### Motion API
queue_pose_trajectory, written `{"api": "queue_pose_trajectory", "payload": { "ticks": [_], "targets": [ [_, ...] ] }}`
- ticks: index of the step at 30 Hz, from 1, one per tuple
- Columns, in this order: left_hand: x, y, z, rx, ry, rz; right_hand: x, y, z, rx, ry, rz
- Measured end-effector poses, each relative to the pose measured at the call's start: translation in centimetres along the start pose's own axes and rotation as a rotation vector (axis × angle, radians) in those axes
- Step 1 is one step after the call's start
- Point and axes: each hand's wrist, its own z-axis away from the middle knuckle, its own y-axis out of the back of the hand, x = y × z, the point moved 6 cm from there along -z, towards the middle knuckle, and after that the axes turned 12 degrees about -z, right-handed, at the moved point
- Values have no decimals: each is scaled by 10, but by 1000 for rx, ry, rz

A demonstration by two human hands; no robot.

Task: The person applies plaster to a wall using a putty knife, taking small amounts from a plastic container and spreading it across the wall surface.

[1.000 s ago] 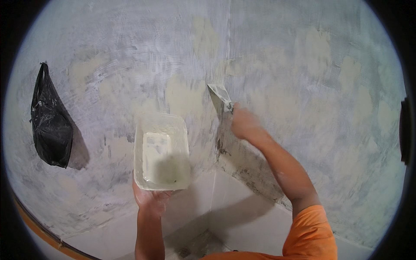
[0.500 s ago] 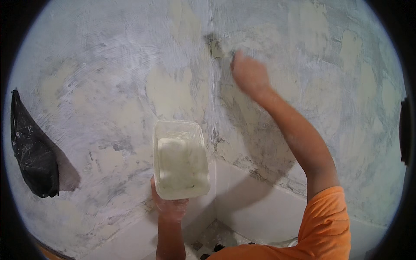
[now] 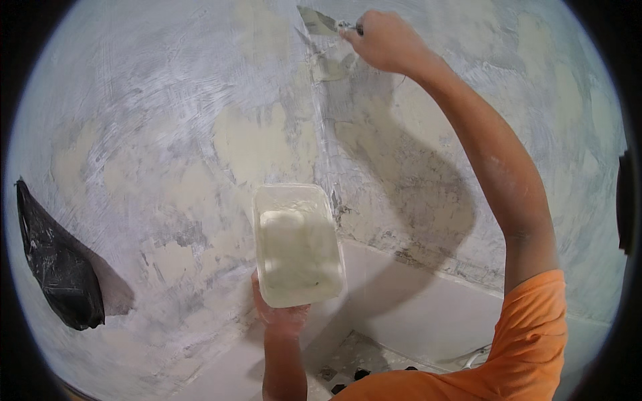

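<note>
High up at the wall corner, my right hand (image 3: 391,43) is closed round the dark handle of a putty knife (image 3: 317,21). Its metal blade points left, close to the corner seam; whether it touches the plaster is hard to tell. Lower down, my left hand (image 3: 284,319) supports a clear rectangular plastic container (image 3: 291,195) from below, tilted with its mouth toward me. A pale film coats its inside. Most of the left fingers are hidden behind it. Patchy grey and cream plaster covers the wall (image 3: 154,147) on both sides of the corner.
A black plastic bag (image 3: 63,281) hangs on the left wall. White smooth panels (image 3: 414,301) line the bottom of the walls. Below lies a patterned floor (image 3: 354,354) with small dark objects. A dark object (image 3: 625,200) stands at the right edge.
My right hand has risen along the corner with the putty knife, whose blade now shows plainly. The container in my left hand sits slightly farther right in view.
</note>
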Motion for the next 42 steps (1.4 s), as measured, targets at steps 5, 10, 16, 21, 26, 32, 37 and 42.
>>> {"api": "queue_pose_trajectory", "payload": {
  "ticks": [5, 10, 16, 21, 26, 32, 37, 42],
  "targets": [
    [-11, -25, 1, 63, 805, 1210, 18, -10, 8, 55, -76, -13],
    [-23, -8, 9, 9, 441, 766, 21, -8, 25, -25, -115, -43],
    [-24, -21, 9, -73, 770, 1446, 25, 2, 25, -103, -123, 5],
    [-22, -18, 12, 60, 831, 1290, 23, -14, 28, -77, -54, -75],
    [1, -20, 0, 180, 858, 1144, 21, -25, 31, -89, -70, -58],
    [-20, -22, 8, 138, 763, 1112, -33, -25, 40, -121, -80, -51],
    [-9, -23, 5, -18, 577, 1150, -32, 5, 25, 31, 23, -77],
    [10, -18, 7, 215, 806, 1102, 4, -15, 27, 24, -117, -174]
  ]
}}
